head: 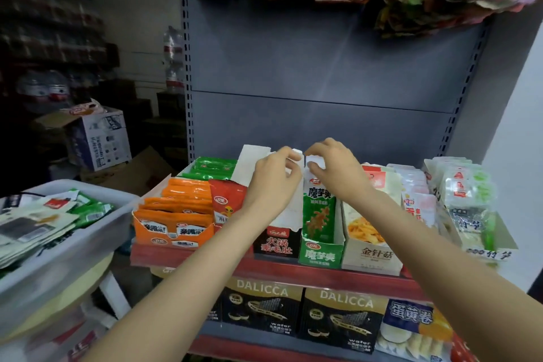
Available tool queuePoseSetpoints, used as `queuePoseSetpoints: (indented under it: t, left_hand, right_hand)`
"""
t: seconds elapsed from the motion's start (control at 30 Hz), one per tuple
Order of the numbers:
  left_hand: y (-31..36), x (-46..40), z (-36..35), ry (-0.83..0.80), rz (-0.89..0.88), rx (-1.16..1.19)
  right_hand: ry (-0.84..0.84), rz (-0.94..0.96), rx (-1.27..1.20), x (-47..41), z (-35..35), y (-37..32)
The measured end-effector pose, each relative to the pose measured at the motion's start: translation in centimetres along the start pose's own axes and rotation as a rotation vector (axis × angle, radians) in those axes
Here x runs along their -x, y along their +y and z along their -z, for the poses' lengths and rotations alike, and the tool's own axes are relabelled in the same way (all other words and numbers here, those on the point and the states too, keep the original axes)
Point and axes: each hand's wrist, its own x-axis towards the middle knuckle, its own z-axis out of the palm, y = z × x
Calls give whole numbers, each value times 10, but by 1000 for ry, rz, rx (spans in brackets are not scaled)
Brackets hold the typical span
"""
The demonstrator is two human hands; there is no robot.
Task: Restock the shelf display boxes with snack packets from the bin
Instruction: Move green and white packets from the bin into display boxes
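Grey metal shelving fills the middle of the frame, with bags of snacks hanging along the top and a red shelf point(323, 273) low down that carries a row of display boxes. At the left edge of the frame sits the clear bin point(58, 258), and it has many snack packets point(44, 220) in it, so I think a lot of the job is left. The orange box point(173, 229) at the lower left of the row looks full, and the green packets point(216, 167) behind it are stacked up too. The green box point(320, 254) in the middle has a tall green packet point(318, 209) standing up in it. The dark box point(277, 242) just left of it shows only its front, so I cannot tell how full it is. The pale box point(371, 256) on the right side looks to have room in front. Both hands are up in the middle of the frame, close together. The left hand point(274, 179) has its fingers curled, and they pinch a white cardboard flap point(289, 209) near its top. The right hand point(335, 167) has its fingers bent and pinches the white top edge just above the green packet. The two hands almost touch. I think they are fixing the flap between the boxes, not putting in a packet right now.
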Motion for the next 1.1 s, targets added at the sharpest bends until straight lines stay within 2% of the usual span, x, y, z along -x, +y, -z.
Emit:
queuePoseSetpoints:
  t: [0.1,0.2,0.37,0.53,0.67,0.77,0.97,1.1]
  left_hand:
    - [9,12,40,111,-87,60]
    - [-5,24,86,194,-87,16]
    - [-83,46,178,273,136,-201]
    - [-174,74,269,261,413,-374]
    - [-236,95,323,189,553,-521]
    - [-269,106,345,47,607,-621]
    - [-324,130,360,-285,706,-460]
    - [-337,135,354,-244,660,-517]
  right_hand:
    - [49,20,-222,-3,5,-39]
    - [41,79,-334,-9,4,-93]
    - [-57,180,-445,-23,-25,-196]
    - [-291,245,-503,-42,-92,-294]
    - [-452,248,-489,-53,-159,-350]
    - [-542,244,-458,-58,-207,-378]
    - [-790,310,-511,-64,-269,-414]
    - [-774,348,-334,-68,-286,-424]
